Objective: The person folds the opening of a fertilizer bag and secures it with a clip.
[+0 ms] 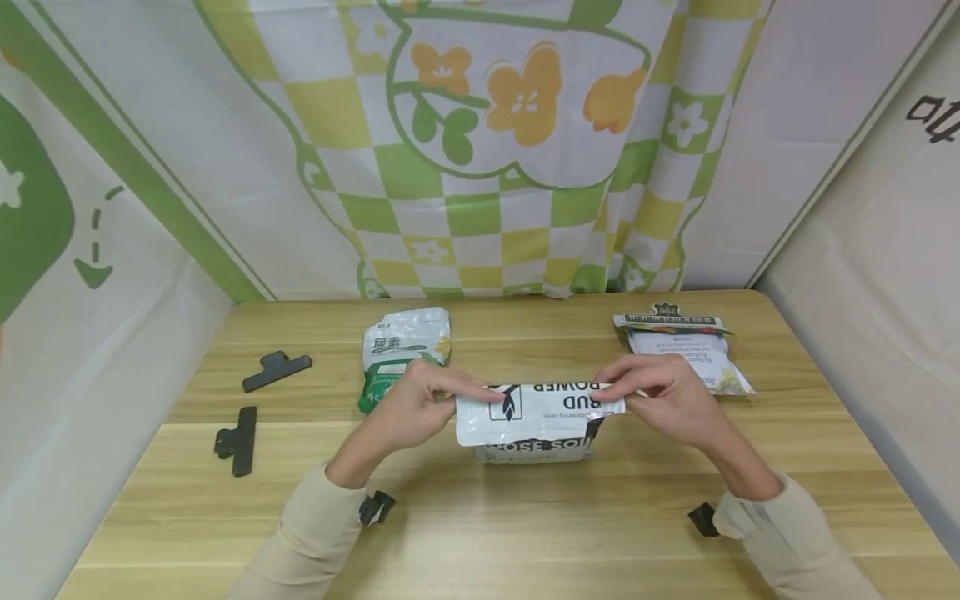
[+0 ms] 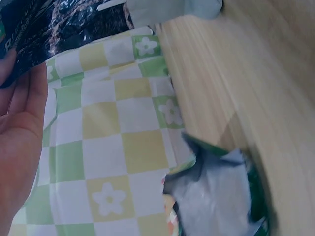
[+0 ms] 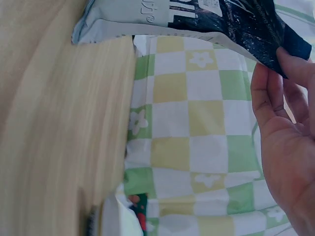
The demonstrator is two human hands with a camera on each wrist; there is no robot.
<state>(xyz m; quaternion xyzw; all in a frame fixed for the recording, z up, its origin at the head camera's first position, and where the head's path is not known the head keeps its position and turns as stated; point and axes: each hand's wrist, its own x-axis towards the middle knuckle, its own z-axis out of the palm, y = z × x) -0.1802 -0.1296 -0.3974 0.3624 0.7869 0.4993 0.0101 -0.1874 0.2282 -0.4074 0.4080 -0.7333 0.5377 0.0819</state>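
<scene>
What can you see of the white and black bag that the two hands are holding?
The bag is a glossy white pouch with black printing, a leaf mark and big letters that read upside down from the head view. It stands on the wooden table, near the middle, with its top part folded over toward the person. The left hand pinches the left end of the fold and the right hand pinches the right end. It looks like plastic film.
</scene>
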